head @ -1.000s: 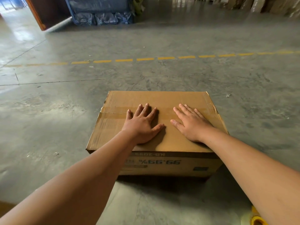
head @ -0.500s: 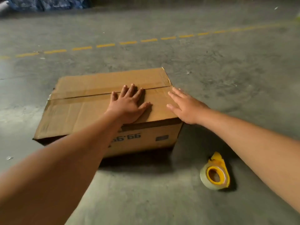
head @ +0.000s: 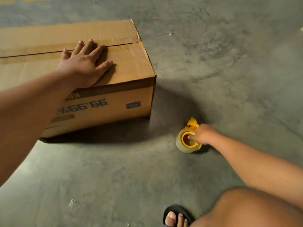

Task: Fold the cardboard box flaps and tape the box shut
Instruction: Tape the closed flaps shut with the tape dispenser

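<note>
The concrete floor (head: 229,63) fills the view. On it sits the cardboard box (head: 114,99), its flaps folded shut and meeting at a seam with no fresh tape visible across it; its left end is cut off by the frame edge, and the forearm hides part of the upside-down print on its near side. The left hand (head: 83,64) lies flat on the box top, fingers spread and straight, fingertips at the seam. Well to the right of that hand and nearer the person, the right hand (head: 202,134) grips the tape dispenser (head: 188,141) on the floor, thumb in the yellow core, other fingers hidden behind the roll. Below it, a sandalled foot (head: 177,217) is cut off by the bottom edge.
</note>
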The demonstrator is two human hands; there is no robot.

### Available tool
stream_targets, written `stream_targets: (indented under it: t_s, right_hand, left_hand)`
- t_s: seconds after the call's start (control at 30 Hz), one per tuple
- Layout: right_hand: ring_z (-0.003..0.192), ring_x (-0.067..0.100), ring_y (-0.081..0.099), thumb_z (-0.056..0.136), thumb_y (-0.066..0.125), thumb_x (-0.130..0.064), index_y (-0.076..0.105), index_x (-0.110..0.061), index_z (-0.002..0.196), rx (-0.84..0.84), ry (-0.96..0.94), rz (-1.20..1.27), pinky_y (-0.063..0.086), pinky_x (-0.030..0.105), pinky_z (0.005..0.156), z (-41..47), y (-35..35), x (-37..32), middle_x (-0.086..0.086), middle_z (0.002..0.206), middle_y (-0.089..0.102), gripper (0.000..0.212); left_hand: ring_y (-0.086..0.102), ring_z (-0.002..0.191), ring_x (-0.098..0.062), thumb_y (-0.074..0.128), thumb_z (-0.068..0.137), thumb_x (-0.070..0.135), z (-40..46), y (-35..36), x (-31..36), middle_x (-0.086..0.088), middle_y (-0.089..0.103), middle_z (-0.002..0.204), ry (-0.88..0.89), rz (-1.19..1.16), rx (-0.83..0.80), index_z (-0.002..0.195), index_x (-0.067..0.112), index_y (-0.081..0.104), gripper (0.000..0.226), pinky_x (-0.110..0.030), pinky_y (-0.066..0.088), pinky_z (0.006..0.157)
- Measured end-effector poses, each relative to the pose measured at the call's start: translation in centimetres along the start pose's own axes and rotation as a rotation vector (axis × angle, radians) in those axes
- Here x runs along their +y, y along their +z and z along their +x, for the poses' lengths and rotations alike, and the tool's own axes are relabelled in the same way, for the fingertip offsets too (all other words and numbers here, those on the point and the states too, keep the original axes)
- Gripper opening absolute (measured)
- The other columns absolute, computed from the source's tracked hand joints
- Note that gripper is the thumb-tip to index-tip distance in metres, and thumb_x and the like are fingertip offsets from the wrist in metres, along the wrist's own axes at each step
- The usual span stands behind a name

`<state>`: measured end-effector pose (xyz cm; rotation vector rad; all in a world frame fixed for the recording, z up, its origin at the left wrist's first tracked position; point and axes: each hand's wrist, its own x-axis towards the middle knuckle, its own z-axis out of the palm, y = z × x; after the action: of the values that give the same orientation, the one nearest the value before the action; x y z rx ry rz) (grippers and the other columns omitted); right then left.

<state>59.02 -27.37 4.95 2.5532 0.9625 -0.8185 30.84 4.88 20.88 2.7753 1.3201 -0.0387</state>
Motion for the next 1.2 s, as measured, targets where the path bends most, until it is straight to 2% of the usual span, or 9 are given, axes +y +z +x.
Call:
stream_targets:
  t_s: [0.23, 0.37, 0.5, 0.57, 0.7, 0.9, 0.93, 1.07, 1.2]
  right_hand:
    - [0.103, 0.033, 0.065, 0.07, 0.079, -0.049, 0.054, -0.012, 0.118, 0.026, 0.107, 0.205, 0.048, 0.032, 0.073, 1.1, 2.6, 0.4, 0.01, 0.114, 0.067, 0.066]
    - [0.105, 0.036, 0.063, 0.081, 0.073, -0.033, 0.045, -0.011, 0.115, 0.066, 0.142, 0.236, 0.045, 0.033, 0.072, 1.2, 3.0, 0.2, 0.014, 0.117, 0.065, 0.049]
    - [0.093, 0.035, 0.061, 0.09, 0.063, -0.029, 0.037, -0.014, 0.104, 0.13, 0.046, 0.292, 0.043, 0.034, 0.069, 1.2, 1.7, -0.2, 0.011, 0.106, 0.061, 0.034]
    - [0.084, 0.03, 0.057, 0.09, 0.063, -0.029, 0.039, -0.015, 0.107, 0.187, -0.014, 0.434, 0.046, 0.036, 0.068, 0.9, 0.1, -0.5, 0.006, 0.097, 0.058, 0.033]
    - [0.092, 0.029, 0.06, 0.089, 0.067, -0.027, 0.043, -0.019, 0.122, 0.295, -0.158, 0.691, 0.052, 0.043, 0.08, -0.6, -4.9, -2.0, 0.005, 0.103, 0.062, 0.041]
    - [0.077, 0.011, 0.061, 0.09, 0.067, -0.016, 0.043, -0.025, 0.121, 0.442, -0.388, 0.908, 0.045, 0.019, 0.064, -5.2, -14.1, -5.4, -0.006, 0.098, 0.058, 0.04]
    - [0.074, 0.01, 0.063, 0.089, 0.067, -0.013, 0.044, -0.028, 0.118, 0.44, -0.441, 0.944, 0.048, 0.017, 0.063, -5.8, -15.4, -5.8, -0.005, 0.098, 0.059, 0.04]
    - [0.068, 0.026, 0.063, 0.086, 0.067, -0.002, 0.053, -0.034, 0.106, 0.347, -0.635, 1.066, 0.053, 0.043, 0.068, -8.5, -20.6, -8.2, 0.012, 0.09, 0.065, 0.04]
    - [0.055, 0.018, 0.06, 0.088, 0.063, 0.003, 0.055, -0.024, 0.11, 0.215, -0.779, 1.075, 0.051, 0.035, 0.055, -10.3, -24.5, -12.5, 0.006, 0.074, 0.064, 0.035]
  left_hand:
    - [-0.005, 0.154, -0.02, 0.007, 0.085, 0.086, -0.1, 0.0, 0.0, 0.005, -0.003, 0.168, 0.009, -0.011, 0.001, 0.158, 0.042, 0.004, 0.085, -0.056, 0.002, 0.122]
    - [-0.005, 0.154, -0.019, 0.009, 0.086, 0.085, 0.0, 0.1, 0.0, 0.006, -0.002, 0.168, 0.0, -0.017, 0.014, 0.158, 0.043, 0.005, 0.083, -0.055, 0.002, 0.122]
    - [-0.005, 0.154, -0.017, 0.01, 0.087, 0.084, 0.0, 0.1, 0.1, 0.007, -0.001, 0.168, -0.011, -0.021, 0.022, 0.157, 0.044, 0.006, 0.081, -0.054, 0.003, 0.123]
    - [-0.005, 0.154, -0.017, 0.011, 0.087, 0.084, 0.0, 0.2, 0.1, 0.007, -0.001, 0.168, -0.013, -0.022, 0.031, 0.157, 0.045, 0.007, 0.081, -0.054, 0.003, 0.123]
    - [-0.006, 0.154, -0.017, 0.009, 0.085, 0.085, 0.0, 0.3, -0.1, 0.008, -0.001, 0.168, -0.007, -0.032, 0.042, 0.157, 0.045, 0.006, 0.084, -0.054, 0.003, 0.122]
    - [-0.004, 0.154, -0.016, 0.014, 0.084, 0.086, 0.0, 0.4, -0.2, 0.008, 0.003, 0.168, 0.01, -0.089, 0.073, 0.158, 0.041, 0.011, 0.087, -0.054, 0.003, 0.123]
    - [-0.002, 0.154, -0.016, 0.019, 0.085, 0.086, -0.1, 0.3, -0.2, 0.008, 0.006, 0.168, 0.012, -0.114, 0.083, 0.158, 0.039, 0.014, 0.088, -0.054, 0.003, 0.123]
    - [0.021, 0.15, -0.02, 0.042, 0.083, 0.082, -0.4, -1.0, -0.6, 0.007, 0.025, 0.163, 0.014, -0.241, 0.084, 0.154, 0.034, 0.032, 0.086, -0.048, 0.011, 0.123]
    - [0.034, 0.143, -0.021, 0.051, 0.083, 0.077, -0.8, -2.4, -2.7, 0.008, 0.032, 0.158, 0.057, -0.279, 0.058, 0.151, 0.036, 0.037, 0.08, -0.046, 0.024, 0.119]
